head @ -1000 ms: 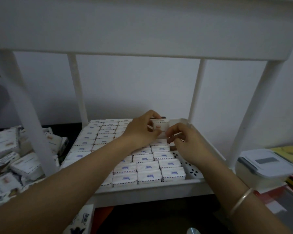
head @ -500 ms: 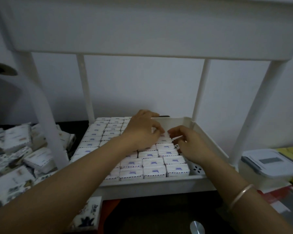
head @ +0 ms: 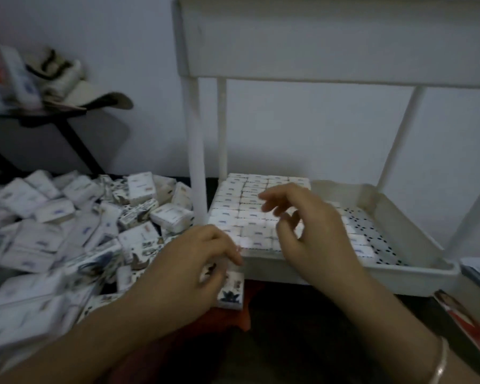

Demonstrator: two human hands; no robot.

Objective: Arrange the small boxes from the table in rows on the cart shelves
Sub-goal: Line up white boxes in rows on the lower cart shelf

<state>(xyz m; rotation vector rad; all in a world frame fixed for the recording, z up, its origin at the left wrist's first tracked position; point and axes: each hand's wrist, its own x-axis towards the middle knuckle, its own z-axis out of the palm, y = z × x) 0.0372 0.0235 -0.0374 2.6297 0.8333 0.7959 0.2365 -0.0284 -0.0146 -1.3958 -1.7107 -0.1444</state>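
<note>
The white cart shelf [head: 399, 275] holds small white boxes in neat rows [head: 250, 206] across its left and middle; its perforated floor shows bare at the right. A loose pile of the same boxes [head: 67, 231] covers the table to the left. My left hand [head: 194, 270] lies just in front of the shelf's front rim, its fingers curled over one box with a blue print [head: 230, 292]. My right hand [head: 308, 223] hovers over the front rows, fingers loosely spread, holding nothing. Motion blur softens the pile.
The cart's upper shelf [head: 316, 37] hangs overhead on white posts [head: 194, 151]. A hat [head: 94, 98] sits on a dark side table at the back left. A red cloth [head: 233, 320] lies beneath the held box, and a magazine [head: 468, 322] lies at the right.
Both hands drew back from the back of the shelf, where they set a box down. My left hand dropped to a box by the pile; the view swung left.
</note>
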